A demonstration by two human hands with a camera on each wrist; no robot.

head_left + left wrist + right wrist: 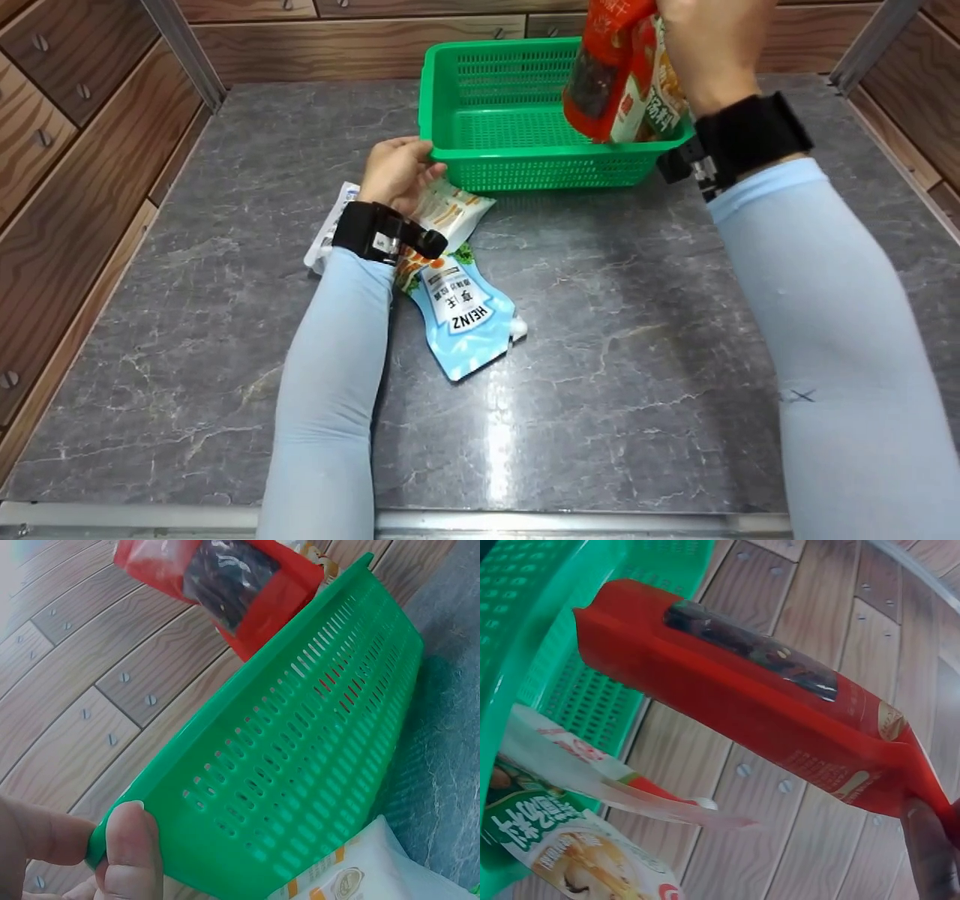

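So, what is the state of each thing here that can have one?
Green basket, upright on the table, partly filled, rim pinched by left grip
Red pouch, held over the basket by right grip
Soup packet, in the basket's right end
Red-and-white packet, in the basket beside it
Heinz pouch, lying on the table, cap on
Pale packet, lying, partly hidden
White packet, lying, partly hidden

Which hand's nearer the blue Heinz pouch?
Left. The left hand pinches the green basket at its near-left corner, just beyond the blue Heinz pouch; the right hand holds the red bag at the basket's right end, farther off.
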